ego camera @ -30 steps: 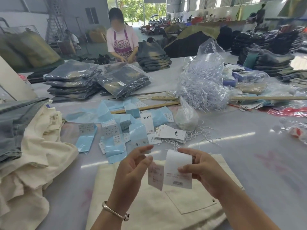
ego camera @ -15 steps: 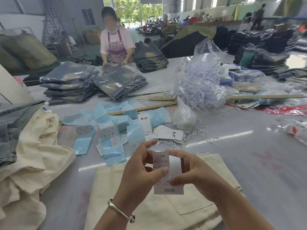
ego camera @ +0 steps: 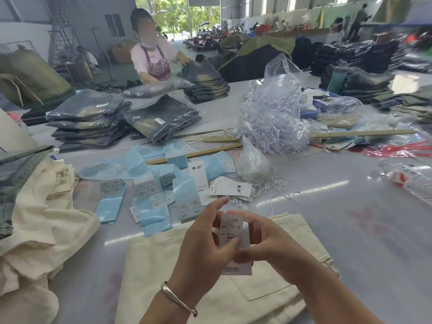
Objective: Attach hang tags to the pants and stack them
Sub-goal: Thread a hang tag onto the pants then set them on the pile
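Meanwhile, at lower centre of the frame, the left hand and right hand are both pinching a white tag above cream pants lying on the table.

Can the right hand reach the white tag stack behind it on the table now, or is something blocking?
Probably not at once: the right hand and left hand both pinch the tag. Nothing lies between it and the tag stack; it must let go first.
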The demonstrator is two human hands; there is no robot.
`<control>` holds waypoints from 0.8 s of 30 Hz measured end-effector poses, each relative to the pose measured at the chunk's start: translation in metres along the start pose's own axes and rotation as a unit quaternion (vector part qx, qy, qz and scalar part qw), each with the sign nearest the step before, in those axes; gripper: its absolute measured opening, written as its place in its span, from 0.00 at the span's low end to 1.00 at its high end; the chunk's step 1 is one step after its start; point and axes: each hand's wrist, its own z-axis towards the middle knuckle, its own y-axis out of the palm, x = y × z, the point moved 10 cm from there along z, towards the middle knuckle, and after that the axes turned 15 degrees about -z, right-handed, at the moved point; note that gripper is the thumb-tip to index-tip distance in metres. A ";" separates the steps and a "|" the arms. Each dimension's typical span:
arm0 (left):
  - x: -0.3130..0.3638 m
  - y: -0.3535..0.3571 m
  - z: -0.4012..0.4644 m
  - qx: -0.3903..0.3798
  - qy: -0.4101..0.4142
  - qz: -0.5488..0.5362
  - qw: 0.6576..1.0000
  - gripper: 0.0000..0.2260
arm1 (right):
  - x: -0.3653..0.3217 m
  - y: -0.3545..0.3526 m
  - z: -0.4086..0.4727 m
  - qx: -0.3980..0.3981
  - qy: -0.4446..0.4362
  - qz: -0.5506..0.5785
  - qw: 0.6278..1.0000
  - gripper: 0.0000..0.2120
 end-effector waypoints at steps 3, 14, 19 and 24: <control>0.005 0.002 -0.001 -0.001 0.028 0.050 0.998 0.32 | -0.001 0.001 0.000 0.012 -0.009 0.003 1.000 0.32; 0.025 -0.003 -0.002 0.017 0.148 0.187 0.971 0.25 | -0.020 0.007 0.003 0.014 -0.077 0.035 0.996 0.27; 0.015 -0.010 0.002 0.021 0.109 0.189 0.976 0.30 | -0.018 0.004 0.005 0.025 -0.070 0.049 0.996 0.32; -0.030 -0.032 0.001 0.093 -0.101 0.032 0.990 0.31 | -0.009 0.000 0.004 0.040 -0.051 0.065 0.996 0.37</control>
